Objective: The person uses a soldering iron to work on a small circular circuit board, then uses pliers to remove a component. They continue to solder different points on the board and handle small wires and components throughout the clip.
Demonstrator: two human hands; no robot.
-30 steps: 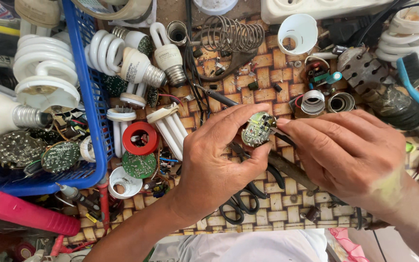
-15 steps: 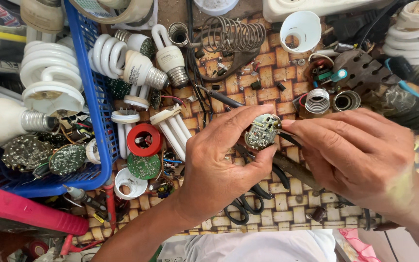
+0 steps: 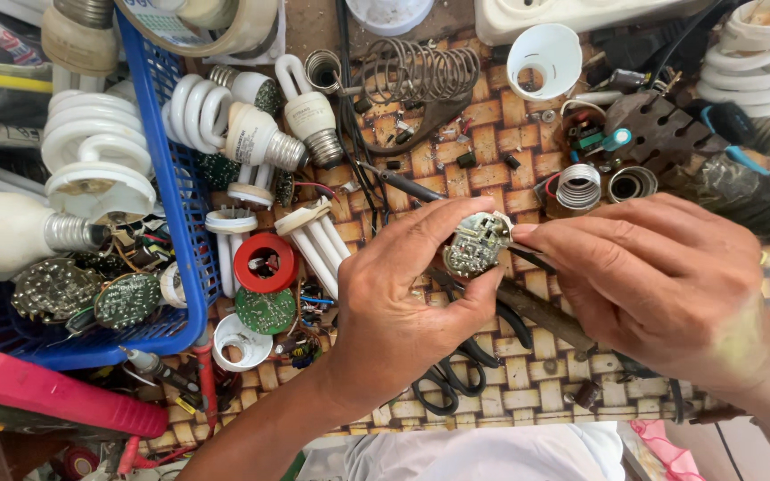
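My left hand (image 3: 403,303) pinches a small round circuit board (image 3: 474,245) between thumb and fingers, held up over the woven mat (image 3: 536,392). My right hand (image 3: 661,285) comes in from the right with its fingertips closed on a thin dark tool (image 3: 528,258) whose tip touches the board's right edge. The rest of that tool is hidden under the fingers. Black-handled scissors (image 3: 452,379) and a dark rod-like tool (image 3: 541,312) lie on the mat below both hands.
A blue basket (image 3: 180,214) at the left holds spiral lamps (image 3: 100,151) and round boards. Loose lamp bases, a red ring (image 3: 266,263), a green board (image 3: 265,309), a wire coil (image 3: 421,67), a white cap (image 3: 544,58) and a red tool (image 3: 64,396) crowd the mat.
The view has shifted slightly. My hands have stayed together on the circuit board, which has turned a little in my left fingers.
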